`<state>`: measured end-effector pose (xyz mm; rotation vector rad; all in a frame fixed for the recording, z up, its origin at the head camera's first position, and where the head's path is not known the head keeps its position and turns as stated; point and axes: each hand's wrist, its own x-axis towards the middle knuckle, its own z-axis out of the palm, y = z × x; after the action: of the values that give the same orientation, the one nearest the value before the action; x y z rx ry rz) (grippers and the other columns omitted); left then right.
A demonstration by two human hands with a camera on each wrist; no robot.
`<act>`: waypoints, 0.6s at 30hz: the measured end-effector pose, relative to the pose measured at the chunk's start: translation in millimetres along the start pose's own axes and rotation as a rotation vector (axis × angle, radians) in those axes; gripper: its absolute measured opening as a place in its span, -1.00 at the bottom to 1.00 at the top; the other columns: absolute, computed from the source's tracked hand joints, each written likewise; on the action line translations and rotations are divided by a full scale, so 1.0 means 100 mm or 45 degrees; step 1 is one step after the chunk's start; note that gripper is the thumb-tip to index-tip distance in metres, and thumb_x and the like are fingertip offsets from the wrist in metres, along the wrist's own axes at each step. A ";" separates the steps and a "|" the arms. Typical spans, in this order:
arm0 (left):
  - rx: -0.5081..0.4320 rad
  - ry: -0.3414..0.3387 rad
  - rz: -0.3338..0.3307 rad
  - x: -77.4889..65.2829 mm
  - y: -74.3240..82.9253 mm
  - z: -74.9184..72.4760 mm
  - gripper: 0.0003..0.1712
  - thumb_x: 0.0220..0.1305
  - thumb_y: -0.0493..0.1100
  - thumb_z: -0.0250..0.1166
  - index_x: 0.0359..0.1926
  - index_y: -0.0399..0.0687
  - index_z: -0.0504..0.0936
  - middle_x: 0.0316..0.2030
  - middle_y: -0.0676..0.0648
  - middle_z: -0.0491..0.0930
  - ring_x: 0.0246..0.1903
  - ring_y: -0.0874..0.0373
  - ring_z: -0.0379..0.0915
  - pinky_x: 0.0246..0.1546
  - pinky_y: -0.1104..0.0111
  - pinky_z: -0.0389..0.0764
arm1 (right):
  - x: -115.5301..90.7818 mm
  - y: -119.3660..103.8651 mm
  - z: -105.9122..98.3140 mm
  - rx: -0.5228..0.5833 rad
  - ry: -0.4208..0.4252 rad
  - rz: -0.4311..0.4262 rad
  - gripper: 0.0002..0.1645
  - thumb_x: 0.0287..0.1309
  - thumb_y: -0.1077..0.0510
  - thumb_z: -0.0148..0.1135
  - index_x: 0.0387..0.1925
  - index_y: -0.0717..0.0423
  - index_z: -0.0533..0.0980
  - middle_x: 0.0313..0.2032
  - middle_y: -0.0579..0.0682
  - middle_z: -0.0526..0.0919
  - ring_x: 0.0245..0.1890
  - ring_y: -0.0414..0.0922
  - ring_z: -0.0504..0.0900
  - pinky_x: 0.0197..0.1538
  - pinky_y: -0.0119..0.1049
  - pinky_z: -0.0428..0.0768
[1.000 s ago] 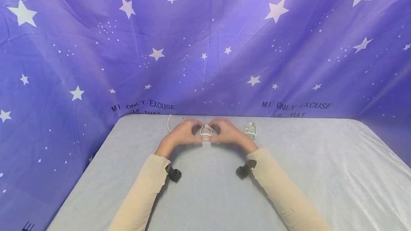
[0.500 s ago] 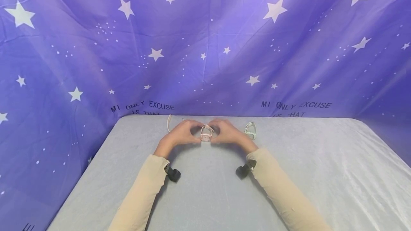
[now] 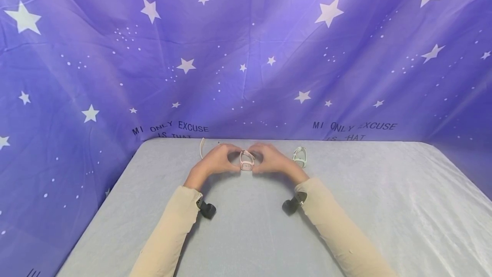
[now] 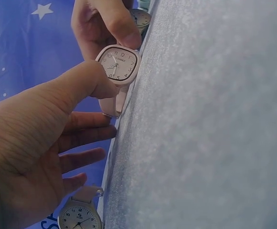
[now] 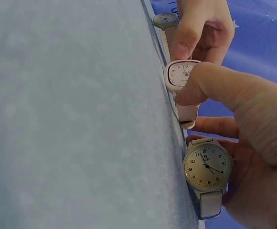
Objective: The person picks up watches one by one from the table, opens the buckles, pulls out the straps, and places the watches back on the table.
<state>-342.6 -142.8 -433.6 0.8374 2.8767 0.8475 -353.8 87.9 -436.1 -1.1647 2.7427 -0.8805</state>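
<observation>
Pink watch at the 12 o'clock end of the table: left hand and right hand pinch it, likely for steadiness; green watch at its 3 o'clock.

The place looked like a small curtained-off filming corner around a table. A purple curtain, printed with white stars and dots, hung at twelve o'clock and ran round to nine and three, closing in the back and both sides. Black lettering, partly reading "ONLY EXCUSE", crossed its lower part at eleven and one o'clock. A pale grey cloth with a soft sheen covered the tabletop. Small black cameras, at seven and five o'clock by the sleeve cuffs, also suggested recording. What sort of building lay beyond could not be told.
</observation>
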 end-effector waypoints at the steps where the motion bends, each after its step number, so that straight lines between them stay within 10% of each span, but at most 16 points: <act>1: 0.004 0.001 -0.001 0.00 0.00 0.00 -0.23 -0.07 -0.16 0.55 0.25 -0.21 0.59 0.19 -0.17 0.66 0.27 -0.09 0.52 0.43 0.09 0.41 | 0.00 0.00 0.00 0.006 0.000 -0.002 -0.25 -0.19 0.17 0.48 0.16 0.25 0.56 0.08 0.15 0.69 0.13 0.12 0.63 0.32 0.06 0.55; 11: -0.029 -0.023 -0.013 -0.01 0.01 0.00 -0.18 -0.11 -0.18 0.57 0.27 -0.23 0.57 0.21 -0.19 0.63 0.29 -0.10 0.50 0.45 0.08 0.39 | -0.02 -0.03 -0.01 0.084 -0.010 0.071 -0.10 -0.19 0.20 0.48 0.30 0.31 0.45 0.25 0.24 0.58 0.32 0.20 0.50 0.46 0.13 0.39; 18: -0.060 -0.030 0.002 -0.01 0.02 0.00 -0.17 -0.14 -0.23 0.59 0.25 -0.23 0.57 0.20 -0.18 0.64 0.28 -0.10 0.50 0.44 0.07 0.39 | 0.01 -0.02 0.02 0.058 -0.004 -0.034 -0.25 -0.26 0.24 0.49 0.14 0.26 0.57 0.02 0.14 0.70 0.02 0.04 0.64 0.24 -0.01 0.60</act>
<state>-341.2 -141.8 -432.8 0.8389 2.8241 0.8956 -353.1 85.2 -436.6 -1.1966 2.6957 -0.9374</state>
